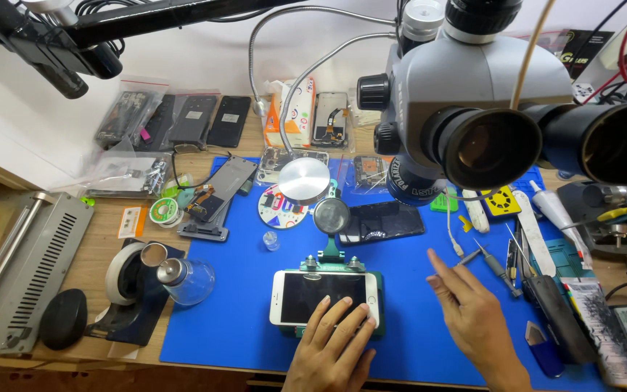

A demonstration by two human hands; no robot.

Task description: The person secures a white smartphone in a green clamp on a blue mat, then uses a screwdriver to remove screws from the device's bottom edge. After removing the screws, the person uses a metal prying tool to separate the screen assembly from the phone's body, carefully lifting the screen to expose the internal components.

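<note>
We press our left hand (332,341), fingers flat, on the white phone (324,296) to steady it in the green holder (377,305); our right hand (473,319), beside it, seems empty, fingers released.

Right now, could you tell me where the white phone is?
In the head view, the white phone lies low at centre on the blue mat, clamped in a green holder, with the left hand resting on its screen.
</note>
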